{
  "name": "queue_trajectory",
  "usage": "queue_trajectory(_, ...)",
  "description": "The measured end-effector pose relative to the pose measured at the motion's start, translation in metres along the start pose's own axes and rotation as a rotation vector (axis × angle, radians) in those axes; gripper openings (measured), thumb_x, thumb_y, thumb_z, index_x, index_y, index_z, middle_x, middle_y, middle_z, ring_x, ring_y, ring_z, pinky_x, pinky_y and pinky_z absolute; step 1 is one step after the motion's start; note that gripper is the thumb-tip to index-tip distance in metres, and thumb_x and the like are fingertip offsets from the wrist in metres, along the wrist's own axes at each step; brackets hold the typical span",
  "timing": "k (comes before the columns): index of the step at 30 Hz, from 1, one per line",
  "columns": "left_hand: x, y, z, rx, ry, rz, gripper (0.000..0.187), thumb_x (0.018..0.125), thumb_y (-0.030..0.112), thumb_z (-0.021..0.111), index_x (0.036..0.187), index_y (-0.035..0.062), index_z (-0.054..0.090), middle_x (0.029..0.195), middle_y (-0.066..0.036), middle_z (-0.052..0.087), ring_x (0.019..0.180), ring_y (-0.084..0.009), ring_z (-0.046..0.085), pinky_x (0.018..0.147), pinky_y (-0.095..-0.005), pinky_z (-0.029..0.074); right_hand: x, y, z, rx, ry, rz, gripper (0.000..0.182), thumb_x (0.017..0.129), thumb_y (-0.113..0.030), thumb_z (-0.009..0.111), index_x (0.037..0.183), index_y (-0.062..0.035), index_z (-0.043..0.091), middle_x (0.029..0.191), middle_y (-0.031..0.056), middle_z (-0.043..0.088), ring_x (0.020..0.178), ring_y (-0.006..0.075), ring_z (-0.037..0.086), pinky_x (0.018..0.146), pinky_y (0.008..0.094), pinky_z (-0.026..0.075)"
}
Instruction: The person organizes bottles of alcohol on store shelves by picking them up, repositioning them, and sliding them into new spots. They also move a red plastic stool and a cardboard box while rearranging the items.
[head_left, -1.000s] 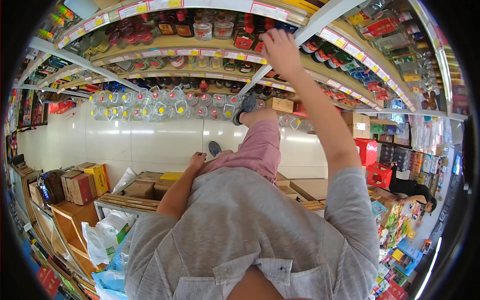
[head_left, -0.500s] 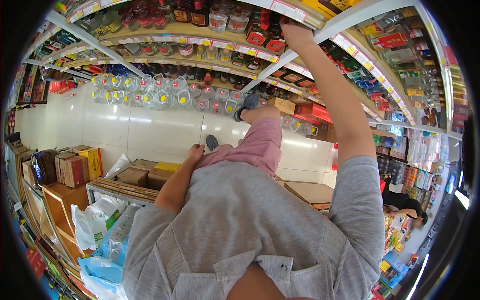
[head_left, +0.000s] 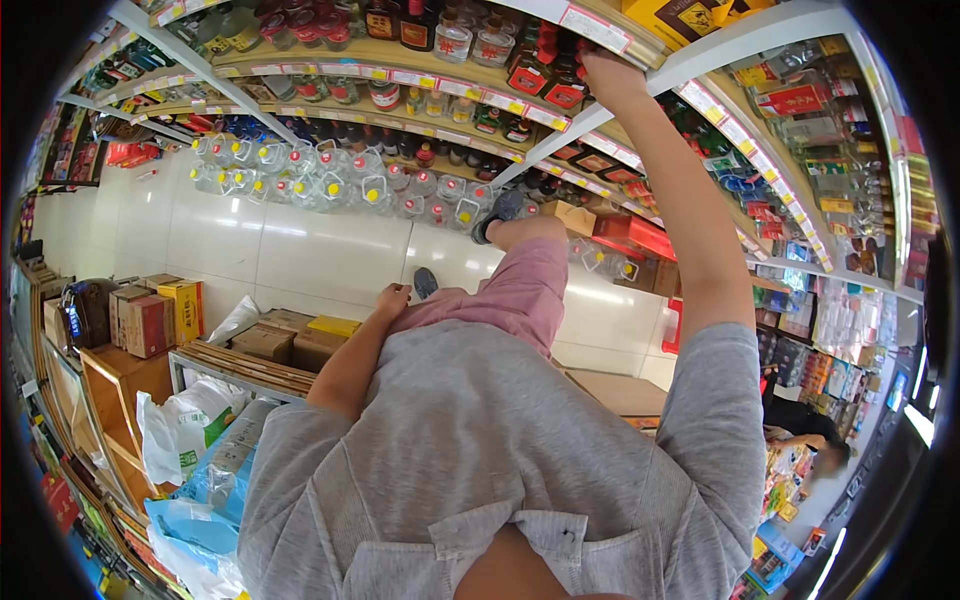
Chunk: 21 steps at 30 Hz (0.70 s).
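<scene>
My right arm stretches up to the upper shelf, where my right hand point(head_left: 612, 82) is among red-capped dark bottles with red labels point(head_left: 566, 82). Its fingers are hidden by the bottles and the shelf edge, so a grip cannot be made out. Clear bottles with red print point(head_left: 493, 46) stand left of these on the same shelf point(head_left: 400, 72). Low beside my pink shorts point(head_left: 520, 290) hangs my left hand point(head_left: 393, 298), its fingers curled in, with nothing visible in them.
Large clear jugs with yellow and red caps point(head_left: 330, 188) line the floor below the shelves. A white upright point(head_left: 590, 120) divides the shelving. Cartons point(head_left: 150, 322) and plastic bags point(head_left: 185, 430) are at the left. A person in dark clothes point(head_left: 790, 415) is at the far right.
The view has shifted slightly, so the shelves and bottles appear a little lower and further right. My right hand remains at the red-capped bottles, and my left hand has hardly moved.
</scene>
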<state>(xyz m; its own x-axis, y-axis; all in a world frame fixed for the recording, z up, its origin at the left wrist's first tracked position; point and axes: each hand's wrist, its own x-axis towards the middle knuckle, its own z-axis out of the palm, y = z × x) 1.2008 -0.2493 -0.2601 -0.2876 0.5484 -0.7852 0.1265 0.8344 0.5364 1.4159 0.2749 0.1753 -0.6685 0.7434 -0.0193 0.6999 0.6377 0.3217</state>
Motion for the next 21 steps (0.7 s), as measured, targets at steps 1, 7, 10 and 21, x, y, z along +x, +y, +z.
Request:
queue_trajectory(1,0.000,0.000,0.000,-0.004,-0.001,-0.003,0.056,0.096,0.047,0.065,0.123,-0.0005,0.072,0.097,-0.013,0.081,0.086,-0.0242,0.078,0.085,-0.0395,0.060,-0.001,-0.001,-0.002,0.003,0.021,0.004,0.033,0.093,-0.022,0.072,0.123,-0.0086,0.067,0.120,0.0172,0.072,0.115,0.0382,0.068,0.096,0.0504,0.056)
queue_trajectory(7,-0.009,0.006,-0.001,-0.017,0.020,-0.017,0.055,0.095,0.047,0.067,0.122,-0.0003,0.072,0.098,-0.014,0.081,0.087,-0.0241,0.078,0.086,-0.0393,0.060,0.007,-0.003,0.008,-0.058,0.189,-0.077,0.039,0.094,-0.027,0.073,0.130,-0.0113,0.067,0.125,0.0173,0.071,0.119,0.0373,0.067,0.101,0.0502,0.054)
queue_trajectory(10,-0.006,0.003,-0.001,-0.026,0.023,-0.022,0.055,0.095,0.047,0.067,0.122,-0.0004,0.072,0.098,-0.014,0.081,0.087,-0.0242,0.078,0.086,-0.0393,0.061,0.005,-0.013,-0.011,0.051,0.133,-0.087,0.043,0.095,-0.032,0.073,0.131,-0.0099,0.065,0.129,0.0176,0.070,0.122,0.0376,0.066,0.103,0.0507,0.053)
queue_trajectory(21,-0.008,-0.003,-0.005,-0.030,0.007,-0.019,0.056,0.096,0.047,0.063,0.124,-0.0002,0.072,0.099,-0.014,0.081,0.088,-0.0243,0.078,0.086,-0.0393,0.060,0.029,-0.039,-0.006,0.189,0.236,-0.055,0.038,0.099,-0.038,0.071,0.121,-0.0073,0.067,0.116,0.0190,0.072,0.111,0.0386,0.069,0.097,0.0496,0.053)
